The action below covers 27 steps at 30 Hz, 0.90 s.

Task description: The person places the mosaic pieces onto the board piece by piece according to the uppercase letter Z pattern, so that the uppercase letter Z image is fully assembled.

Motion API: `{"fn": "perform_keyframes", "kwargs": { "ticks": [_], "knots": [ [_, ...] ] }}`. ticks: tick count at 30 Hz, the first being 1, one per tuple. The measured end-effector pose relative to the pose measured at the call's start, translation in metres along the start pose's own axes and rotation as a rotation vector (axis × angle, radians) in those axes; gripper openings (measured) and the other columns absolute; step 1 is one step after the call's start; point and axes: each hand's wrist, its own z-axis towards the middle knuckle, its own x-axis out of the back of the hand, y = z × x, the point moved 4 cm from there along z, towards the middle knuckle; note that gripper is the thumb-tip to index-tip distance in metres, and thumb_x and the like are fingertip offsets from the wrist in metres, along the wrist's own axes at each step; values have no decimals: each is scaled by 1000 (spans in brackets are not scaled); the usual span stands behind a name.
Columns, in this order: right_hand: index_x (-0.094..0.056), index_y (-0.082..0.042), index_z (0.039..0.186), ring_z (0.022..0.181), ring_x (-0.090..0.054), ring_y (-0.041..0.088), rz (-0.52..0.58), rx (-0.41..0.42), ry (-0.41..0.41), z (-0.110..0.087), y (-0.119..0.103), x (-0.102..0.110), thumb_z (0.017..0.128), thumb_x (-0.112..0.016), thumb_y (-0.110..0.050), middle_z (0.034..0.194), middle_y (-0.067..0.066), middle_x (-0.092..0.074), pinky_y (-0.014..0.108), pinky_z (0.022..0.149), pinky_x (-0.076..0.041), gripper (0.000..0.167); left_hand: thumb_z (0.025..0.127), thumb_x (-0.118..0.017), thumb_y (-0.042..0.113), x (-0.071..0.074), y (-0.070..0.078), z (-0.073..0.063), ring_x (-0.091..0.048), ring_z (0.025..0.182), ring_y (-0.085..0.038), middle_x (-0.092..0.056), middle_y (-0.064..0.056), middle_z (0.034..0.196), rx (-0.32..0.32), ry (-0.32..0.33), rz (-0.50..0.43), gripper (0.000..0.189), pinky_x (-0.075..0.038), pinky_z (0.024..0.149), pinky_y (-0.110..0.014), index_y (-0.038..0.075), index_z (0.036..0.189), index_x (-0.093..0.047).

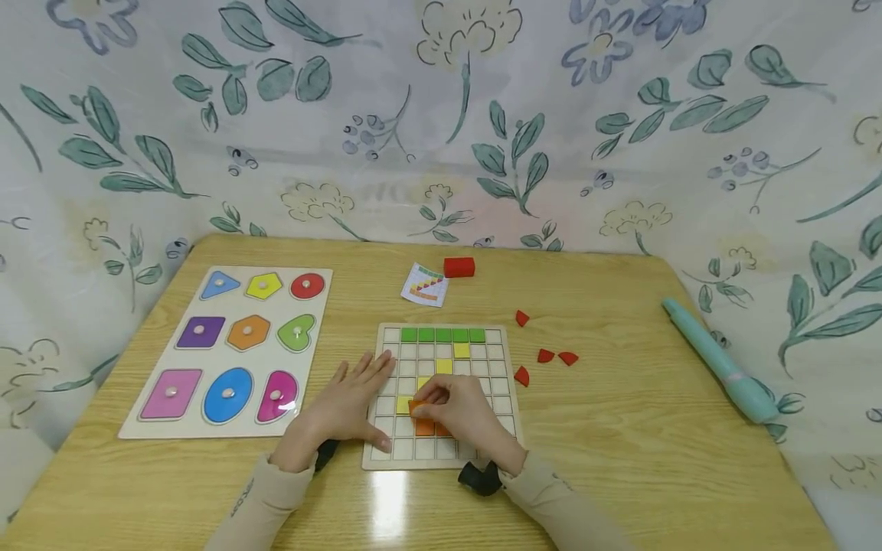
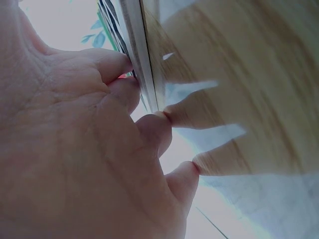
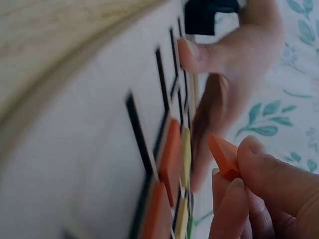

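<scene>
A wooden grid board [image 1: 513,413] lies flat on the table. My right hand [image 1: 460,409] pinches an orange tile [image 3: 224,157] between thumb and fingers, just above the board's lower left part. Orange tiles [image 1: 424,429] sit in a lower row, partly covered by that hand. Yellow tiles [image 1: 444,366] step diagonally, and a row of green tiles [image 1: 444,335] fills upper squares. With fingers spread, my left hand [image 1: 354,402] rests at the board's left edge. In the left wrist view, some fingertips [image 2: 185,174] of that hand touch the wooden tabletop beside the board.
Several red wedge pieces [image 1: 521,376] lie right of the board. Behind it are a pattern card [image 1: 425,285] and a red block [image 1: 458,267]. A knobbed shape puzzle [image 1: 230,360] occupies the left side. A teal tapered object [image 1: 720,360] lies along the right edge.
</scene>
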Motion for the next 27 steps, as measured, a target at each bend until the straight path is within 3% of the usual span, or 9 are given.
{"fn": "perform_keyframes", "kwargs": {
  "ticks": [3, 10, 15, 18, 23, 27],
  "knots": [
    [-74, -8, 81, 61, -59, -1, -8, 27, -25, 0, -3, -12, 78, -80, -13, 76, 4, -72, 15, 57, -51, 9, 59, -85, 53, -1, 0, 1, -9, 150, -40, -15, -13, 163, -3, 6, 3, 124, -5, 118, -66, 4, 154, -22],
    [-72, -11, 72, 64, -59, -3, 10, -3, -79, -2, -1, -26, 77, -81, -11, 79, 0, -75, 14, 58, -49, 10, 59, -86, 52, -1, -1, 0, -10, 150, -41, -16, -14, 163, -14, 18, -6, 124, -6, 117, -67, 3, 153, -23],
    [-72, -15, 69, 87, -54, 8, -153, 59, -27, -3, -2, -28, 73, -84, -17, 85, -4, -67, 20, 80, -44, 13, 59, -86, 52, -1, -1, 0, -9, 150, -41, -16, -15, 163, -20, 15, 5, 124, -6, 117, -67, 3, 153, -22],
    [-72, -18, 71, 95, -50, 14, -223, 88, -29, -3, -1, -27, 74, -84, -19, 91, -3, -60, 25, 83, -42, 13, 59, -86, 52, -1, -1, 0, -8, 150, -40, -15, -14, 163, -14, 11, 6, 125, -6, 117, -66, 3, 154, -21],
    [-73, -14, 85, 87, -53, 12, -119, 82, -30, 7, 8, -9, 82, -77, -16, 97, 1, -63, 20, 74, -45, 5, 59, -86, 52, 0, 1, 0, -8, 150, -40, -15, -14, 163, -8, 11, -12, 125, -5, 118, -66, 4, 154, -22],
    [-73, -11, 96, 84, -58, 12, -47, -4, 100, 22, 26, 25, 89, -69, -13, 98, 3, -69, 20, 71, -49, 8, 58, -86, 52, 1, 1, -2, -8, 150, -42, -15, -14, 163, 4, 6, -31, 125, -4, 118, -66, 3, 154, -22]
  ]
}}
